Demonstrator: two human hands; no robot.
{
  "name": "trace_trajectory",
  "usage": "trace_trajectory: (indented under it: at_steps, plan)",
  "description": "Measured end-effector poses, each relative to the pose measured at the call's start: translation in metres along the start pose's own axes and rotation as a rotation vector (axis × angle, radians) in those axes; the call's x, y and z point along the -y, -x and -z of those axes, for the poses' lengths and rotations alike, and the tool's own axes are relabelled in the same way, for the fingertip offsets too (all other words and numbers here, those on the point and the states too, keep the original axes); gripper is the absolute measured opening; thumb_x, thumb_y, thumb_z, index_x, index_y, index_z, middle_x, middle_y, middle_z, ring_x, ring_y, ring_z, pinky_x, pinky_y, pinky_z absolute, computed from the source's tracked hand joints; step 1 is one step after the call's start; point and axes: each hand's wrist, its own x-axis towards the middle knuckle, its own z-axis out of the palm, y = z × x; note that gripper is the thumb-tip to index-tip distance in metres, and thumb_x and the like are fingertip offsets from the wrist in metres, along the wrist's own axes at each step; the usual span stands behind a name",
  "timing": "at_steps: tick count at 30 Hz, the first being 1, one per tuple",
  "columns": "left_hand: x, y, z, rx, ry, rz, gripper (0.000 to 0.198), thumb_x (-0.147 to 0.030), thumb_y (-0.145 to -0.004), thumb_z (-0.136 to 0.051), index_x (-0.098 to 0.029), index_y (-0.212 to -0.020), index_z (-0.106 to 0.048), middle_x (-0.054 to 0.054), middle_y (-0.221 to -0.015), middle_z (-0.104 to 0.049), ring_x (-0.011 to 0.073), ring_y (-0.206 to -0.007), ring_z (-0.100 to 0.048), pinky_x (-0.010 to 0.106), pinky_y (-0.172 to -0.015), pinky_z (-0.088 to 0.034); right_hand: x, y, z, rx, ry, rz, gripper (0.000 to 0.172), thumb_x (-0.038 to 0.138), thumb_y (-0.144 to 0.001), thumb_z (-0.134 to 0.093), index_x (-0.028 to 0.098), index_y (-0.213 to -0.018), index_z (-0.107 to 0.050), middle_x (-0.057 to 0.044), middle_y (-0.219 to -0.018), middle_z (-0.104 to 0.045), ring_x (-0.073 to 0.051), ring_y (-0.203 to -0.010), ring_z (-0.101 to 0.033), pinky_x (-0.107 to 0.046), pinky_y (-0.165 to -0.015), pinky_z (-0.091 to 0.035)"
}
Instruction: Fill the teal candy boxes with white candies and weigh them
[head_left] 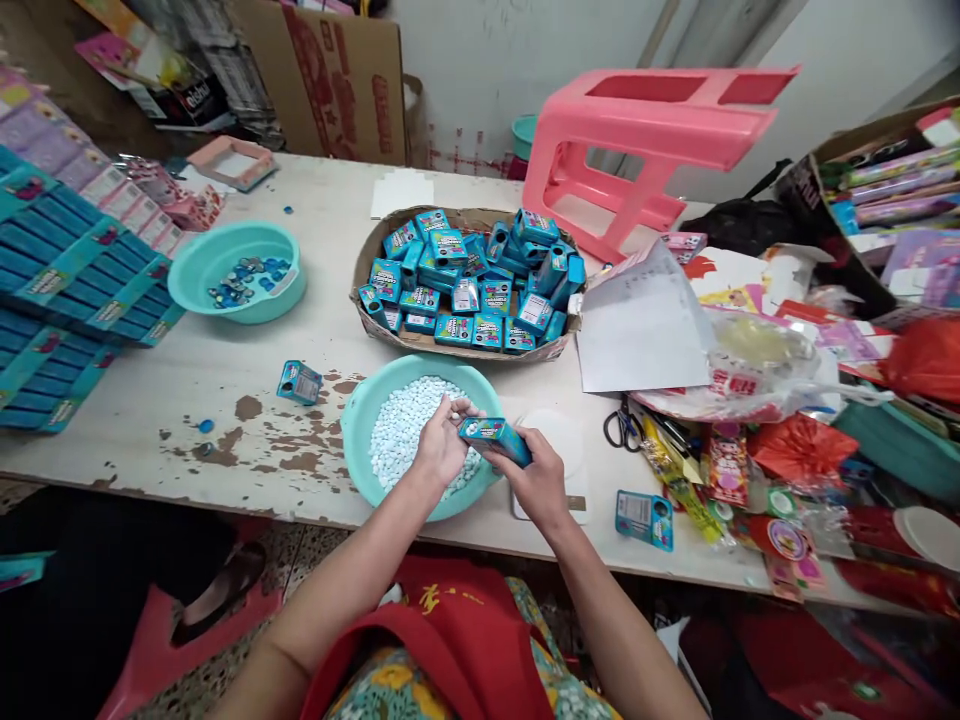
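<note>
A small blue candy box [495, 437] is tilted over the mint-green basin [356, 440], gripped by my right hand [544, 478]. Cupped at the box's near-left end is my left hand [441, 448], its fingers curled around a few white candies. Many more small white candies [405, 425] fill the basin below. Partly under my right hand lies a white scale [574, 490]. Behind the basin, a cut-down carton [375, 335] holds a heap of similar blue boxes [450, 245].
Single blue boxes lie left [300, 382] and right [645, 518]. A second green basin [184, 285] holds blue caps. Scissors [624, 428], paper [645, 330] and packaging crowd the right. A pink stool [637, 130] stands behind; stacked display boxes [75, 260] stand left. A person's leg shows lower left.
</note>
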Motion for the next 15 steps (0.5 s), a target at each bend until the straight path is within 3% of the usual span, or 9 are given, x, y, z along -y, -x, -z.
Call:
trace_trajectory:
  at_steps: [2,5,7,9,11,12,13,15]
  plan:
    - [-0.009,0.002,0.011,0.018,-0.145,-0.037,0.023,-0.036,-0.082,-0.059,-0.013,-0.08,-0.065,0.008,-0.083,-0.063,0.02,-0.088,-0.061,0.033,-0.083,-0.047,0.003,0.001,-0.002,-0.001,-0.04,-0.036,0.036,0.043,-0.072,-0.072,0.022,-0.1,-0.062,-0.003,-0.091,-0.065,-0.022,-0.085,-0.06,-0.034,-0.077,-0.045]
    - [-0.026,0.01,0.022,-0.045,-0.612,-0.206,0.025,-0.036,-0.08,-0.061,-0.017,-0.095,-0.066,0.011,-0.114,-0.059,0.0252,-0.115,-0.05,0.035,-0.096,-0.04,0.007,0.004,-0.003,-0.007,-0.167,-0.149,0.038,0.044,-0.07,-0.073,0.021,-0.099,-0.062,-0.002,-0.089,-0.066,-0.021,-0.083,-0.06,-0.033,-0.076,-0.046]
    - [-0.039,0.017,0.023,-0.002,-0.914,-0.319,0.035,-0.038,-0.081,-0.06,-0.023,-0.113,-0.062,0.009,-0.131,-0.05,0.0255,-0.127,-0.04,0.036,-0.099,-0.037,0.009,0.005,-0.007,-0.011,-0.269,-0.227,0.041,0.044,-0.069,-0.074,0.021,-0.1,-0.062,-0.002,-0.088,-0.067,-0.021,-0.082,-0.06,-0.033,-0.076,-0.047]
    - [-0.05,0.025,0.017,0.257,-1.154,-0.352,0.044,-0.037,-0.081,-0.061,-0.027,-0.123,-0.055,0.008,-0.135,-0.048,0.0247,-0.126,-0.041,0.035,-0.098,-0.038,0.012,0.006,-0.013,0.008,-0.356,-0.252,0.042,0.043,-0.068,-0.075,0.02,-0.1,-0.062,-0.002,-0.09,-0.067,-0.021,-0.084,-0.06,-0.034,-0.078,-0.048]
    - [-0.059,0.032,0.01,0.559,-1.36,-0.343,0.044,-0.036,-0.079,-0.063,-0.027,-0.122,-0.056,0.007,-0.126,-0.055,0.0239,-0.117,-0.05,0.034,-0.095,-0.041,0.014,0.008,-0.016,0.057,-0.421,-0.209,0.042,0.042,-0.07,-0.073,0.02,-0.103,-0.061,-0.003,-0.096,-0.066,-0.022,-0.09,-0.06,-0.035,-0.082,-0.048]
    - [-0.064,0.034,0.007,0.625,-1.447,-0.371,0.041,-0.035,-0.078,-0.063,-0.026,-0.118,-0.058,0.006,-0.121,-0.059,0.0236,-0.112,-0.053,0.034,-0.094,-0.042,0.013,0.009,-0.016,0.069,-0.426,-0.17,0.043,0.042,-0.073,-0.071,0.021,-0.108,-0.059,-0.004,-0.103,-0.065,-0.023,-0.096,-0.06,-0.036,-0.086,-0.047]
    - [-0.069,0.036,0.005,0.615,-1.515,-0.431,0.039,-0.034,-0.078,-0.063,-0.025,-0.115,-0.059,0.006,-0.116,-0.061,0.0232,-0.108,-0.055,0.034,-0.093,-0.042,0.01,0.012,-0.013,0.047,-0.4,-0.128,0.046,0.041,-0.075,-0.068,0.021,-0.115,-0.056,-0.006,-0.111,-0.063,-0.023,-0.103,-0.057,-0.038,-0.091,-0.046]
    - [-0.085,0.037,0.009,0.399,-1.602,-0.606,0.037,-0.035,-0.078,-0.062,-0.024,-0.113,-0.058,0.006,-0.114,-0.062,0.0233,-0.106,-0.056,0.035,-0.093,-0.042,-0.006,0.021,0.0,-0.137,-0.238,-0.084,0.054,0.04,-0.08,-0.064,0.022,-0.128,-0.047,-0.009,-0.127,-0.054,-0.024,-0.118,-0.049,-0.043,-0.101,-0.038]
